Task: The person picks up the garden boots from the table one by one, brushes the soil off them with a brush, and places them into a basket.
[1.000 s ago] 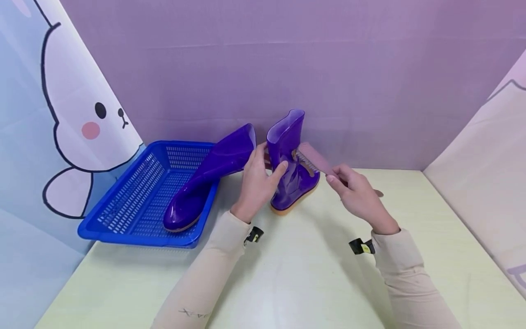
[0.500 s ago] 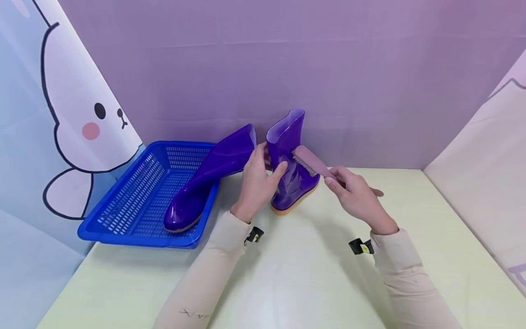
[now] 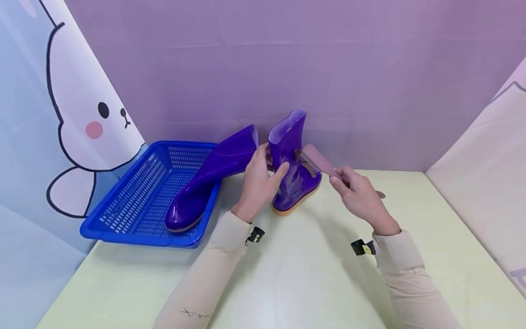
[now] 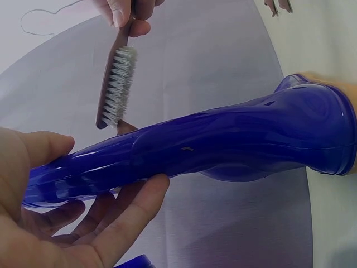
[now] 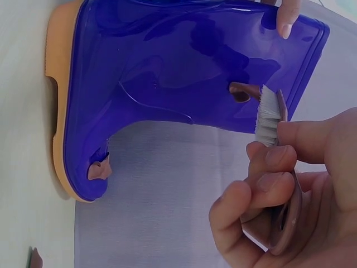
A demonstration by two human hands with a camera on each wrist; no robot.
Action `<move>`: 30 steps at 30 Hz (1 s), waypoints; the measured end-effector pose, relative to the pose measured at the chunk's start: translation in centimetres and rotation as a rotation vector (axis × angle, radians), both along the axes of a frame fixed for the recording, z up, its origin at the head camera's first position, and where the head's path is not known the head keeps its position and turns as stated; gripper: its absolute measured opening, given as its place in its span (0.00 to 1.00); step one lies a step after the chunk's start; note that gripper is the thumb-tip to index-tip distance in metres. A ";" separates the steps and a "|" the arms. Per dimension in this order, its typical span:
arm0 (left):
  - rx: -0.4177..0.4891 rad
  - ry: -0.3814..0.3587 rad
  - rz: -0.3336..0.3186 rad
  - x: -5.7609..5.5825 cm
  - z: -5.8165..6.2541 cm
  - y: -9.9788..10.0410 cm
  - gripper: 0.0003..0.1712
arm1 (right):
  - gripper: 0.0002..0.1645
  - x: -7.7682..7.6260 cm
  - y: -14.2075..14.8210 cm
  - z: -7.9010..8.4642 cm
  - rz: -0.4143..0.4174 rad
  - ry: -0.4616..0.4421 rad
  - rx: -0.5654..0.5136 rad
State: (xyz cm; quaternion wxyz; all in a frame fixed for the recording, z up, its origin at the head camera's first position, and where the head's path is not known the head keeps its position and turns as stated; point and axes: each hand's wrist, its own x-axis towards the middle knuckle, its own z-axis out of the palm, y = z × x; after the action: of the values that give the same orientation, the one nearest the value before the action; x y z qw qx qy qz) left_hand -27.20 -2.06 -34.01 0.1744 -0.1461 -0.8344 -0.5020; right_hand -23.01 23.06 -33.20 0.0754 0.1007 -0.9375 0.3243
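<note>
A glossy purple rain boot (image 3: pixel 302 180) with a tan sole stands on the table. My left hand (image 3: pixel 259 180) grips its shaft, thumb on the near side and fingers behind. In my right hand (image 3: pixel 359 194) is a pinkish-brown brush (image 3: pixel 318 157), held by the handle with the white bristles (image 5: pixel 269 116) facing the boot. The bristles come right up to a brown patch (image 5: pixel 241 92) on the shaft in the right wrist view. Another brown patch (image 5: pixel 100 167) sits on the toe.
At left, a blue plastic basket (image 3: pixel 96 230) holds a second purple boot (image 3: pixel 191 201), its shaft leaning over the rim. Purple cloth (image 3: pixel 349 91) hangs behind the table (image 3: pixel 300 274). A small brown scrap (image 3: pixel 381 194) lies beyond my right hand.
The brush moved slightly left, over the boot's front, then back right, uncovering the brown patches. My left hand keeps its grip on the boot.
</note>
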 end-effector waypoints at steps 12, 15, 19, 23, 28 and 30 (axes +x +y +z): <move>-0.002 0.010 -0.005 0.1 0.0 0.0 0.35 | 0.20 0.0 0.0 0.2 -0.032 0.006 0.018; -0.004 0.004 -0.008 0.1 0.1 0.0 0.35 | 0.21 0.1 0.1 0.3 -0.048 -0.004 0.020; -0.003 -0.010 -0.005 0.0 0.0 -0.1 0.35 | 0.21 0.0 0.3 0.2 -0.059 -0.017 0.014; -0.007 -0.014 0.000 0.0 0.0 -0.2 0.36 | 0.21 0.0 0.4 0.3 -0.069 -0.023 0.010; -0.009 -0.007 -0.002 -0.1 0.0 -0.2 0.36 | 0.21 0.2 0.4 0.6 -0.072 0.006 -0.003; -0.009 -0.002 -0.004 -0.1 0.0 -0.2 0.35 | 0.21 0.3 0.4 0.7 -0.060 0.022 -0.007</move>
State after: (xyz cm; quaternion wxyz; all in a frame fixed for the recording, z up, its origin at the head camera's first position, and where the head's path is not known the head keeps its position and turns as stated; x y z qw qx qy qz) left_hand -27.33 -2.26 -33.98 0.1722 -0.1480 -0.8365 -0.4987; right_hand -22.74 23.43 -32.53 0.0958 0.0756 -0.9381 0.3241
